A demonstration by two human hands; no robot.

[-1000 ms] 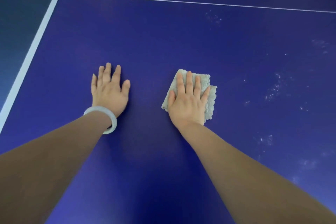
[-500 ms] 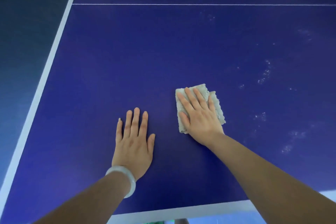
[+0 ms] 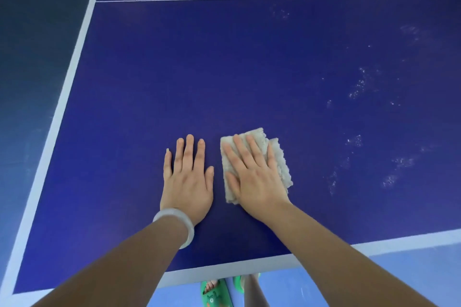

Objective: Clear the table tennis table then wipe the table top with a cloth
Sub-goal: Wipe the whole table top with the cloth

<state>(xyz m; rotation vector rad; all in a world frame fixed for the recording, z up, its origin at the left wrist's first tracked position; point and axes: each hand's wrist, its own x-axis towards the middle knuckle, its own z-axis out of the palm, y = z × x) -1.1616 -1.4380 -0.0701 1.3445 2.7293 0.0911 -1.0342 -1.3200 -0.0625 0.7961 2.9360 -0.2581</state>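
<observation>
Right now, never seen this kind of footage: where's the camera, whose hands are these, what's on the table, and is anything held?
There is no machine here. A person works bare-handed, and one wide-angle camera on their head looks forward and down, so the arms enter from the bottom. The blue surface is a table tennis table with white lines. The left hand, wearing a pale bangle, lies flat on the bare top. The right hand presses a folded pale cloth flat with straight fingers; nothing is gripped. Whitish smudges mark the top to the right of the cloth. Below the near edge, green sandals show on the floor.
</observation>
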